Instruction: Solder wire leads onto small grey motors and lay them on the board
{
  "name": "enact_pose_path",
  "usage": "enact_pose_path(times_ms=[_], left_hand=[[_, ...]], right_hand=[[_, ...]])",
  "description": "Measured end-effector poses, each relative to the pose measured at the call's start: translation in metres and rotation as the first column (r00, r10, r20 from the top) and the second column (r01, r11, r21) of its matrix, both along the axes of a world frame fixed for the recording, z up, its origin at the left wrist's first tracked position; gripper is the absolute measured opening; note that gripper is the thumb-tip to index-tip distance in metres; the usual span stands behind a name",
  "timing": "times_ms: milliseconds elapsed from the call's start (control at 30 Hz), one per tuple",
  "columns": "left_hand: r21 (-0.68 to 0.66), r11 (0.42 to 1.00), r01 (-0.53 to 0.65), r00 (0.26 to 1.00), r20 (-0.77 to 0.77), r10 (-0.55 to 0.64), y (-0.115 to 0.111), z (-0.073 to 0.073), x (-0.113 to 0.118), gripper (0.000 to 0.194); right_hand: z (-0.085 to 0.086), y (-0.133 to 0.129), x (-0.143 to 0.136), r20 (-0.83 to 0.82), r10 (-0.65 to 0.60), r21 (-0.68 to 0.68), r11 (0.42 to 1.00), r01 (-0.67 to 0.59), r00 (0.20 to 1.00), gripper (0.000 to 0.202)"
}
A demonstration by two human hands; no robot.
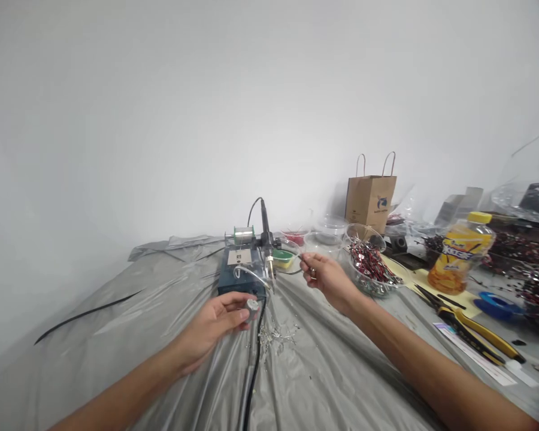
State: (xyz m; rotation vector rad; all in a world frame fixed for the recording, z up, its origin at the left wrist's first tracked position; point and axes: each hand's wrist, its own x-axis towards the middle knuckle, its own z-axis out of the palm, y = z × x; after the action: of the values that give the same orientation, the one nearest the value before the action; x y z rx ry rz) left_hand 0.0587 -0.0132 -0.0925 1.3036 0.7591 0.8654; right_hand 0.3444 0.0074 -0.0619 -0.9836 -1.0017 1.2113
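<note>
Two grips clenched: left hand point(215, 326) on small metal part point(252, 304), right hand point(330, 278) on wire point(291, 272) beside soldering station point(241, 269).

You face a plain white wall point(206, 90) with soft, even light on it. The table point(117, 359) under you is covered with a wrinkled grey plastic sheet point(323, 371). A brown paper bag point(371, 200) stands far right.

L grip point(215, 326) bare | R grip point(330, 280) bare | forearms sleeveless
</note>
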Motion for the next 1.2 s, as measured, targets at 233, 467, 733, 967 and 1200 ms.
enact_pose_path(times_ms=[233,467,733,967,1200], left_hand=[[0.025,1.0,0.015,0.997,-0.077,-0.013,0.006,-0.011,0.022,0.051],[0.122,0.982,-0.142,0.99,0.002,0.142,0.01,-0.023,0.03,0.044],[0.131,0.97,-0.207,0.977,0.081,0.198,0.002,-0.02,0.032,0.042],[0.185,0.947,-0.264,0.964,0.076,0.254,-0.001,-0.017,0.034,0.036],[0.185,0.952,-0.243,0.968,0.102,0.228,-0.005,-0.015,0.036,0.033]], right_hand=[[-0.017,-0.011,-0.006,0.131,0.014,0.035,0.999,-0.019,0.991,0.028],[-0.025,-0.023,-0.012,0.524,-0.121,0.342,0.937,-0.078,0.843,0.026],[-0.036,-0.035,-0.02,0.677,-0.285,0.515,0.842,-0.161,0.679,0.014],[-0.035,-0.039,-0.021,0.661,-0.356,0.591,0.789,-0.166,0.661,0.011],[-0.036,-0.041,-0.019,0.661,-0.385,0.62,0.764,-0.179,0.644,0.008]])
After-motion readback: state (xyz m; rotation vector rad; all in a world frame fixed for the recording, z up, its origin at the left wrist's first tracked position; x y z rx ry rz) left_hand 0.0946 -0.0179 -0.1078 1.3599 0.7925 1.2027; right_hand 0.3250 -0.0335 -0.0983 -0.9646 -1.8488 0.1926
